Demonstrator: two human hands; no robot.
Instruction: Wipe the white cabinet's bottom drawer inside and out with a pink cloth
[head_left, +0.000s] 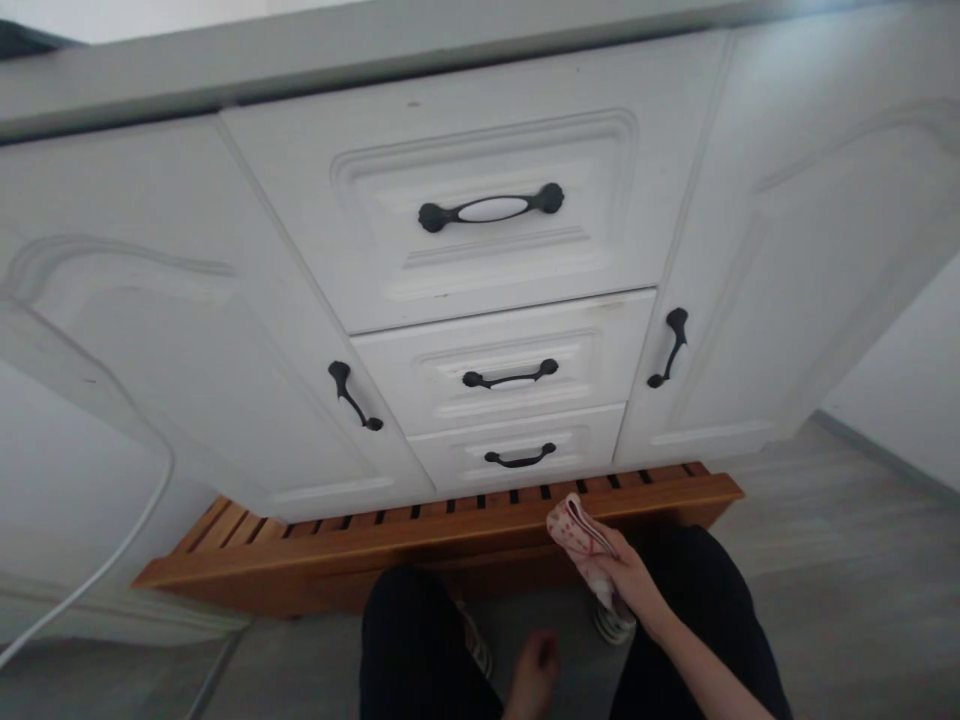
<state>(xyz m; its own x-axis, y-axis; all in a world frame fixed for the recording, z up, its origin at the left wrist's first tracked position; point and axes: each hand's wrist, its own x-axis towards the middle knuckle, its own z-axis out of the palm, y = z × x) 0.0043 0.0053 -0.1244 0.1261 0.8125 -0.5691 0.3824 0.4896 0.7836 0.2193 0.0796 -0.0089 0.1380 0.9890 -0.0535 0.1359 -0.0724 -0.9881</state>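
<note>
White kitchen cabinets fill the view, three drawers with dark handles (491, 209) stacked between two doors, above a slatted wooden step (420, 540) lying on the grey floor (825, 560). The right hand (626, 578) is closed around a folded pink patterned cloth (577, 535), held just in front of the step's front edge and below the lowest drawer (517, 455). The left hand (536, 670) hangs loosely curled between the dark-trousered knees, touching nothing, with open floor to the right.
</note>
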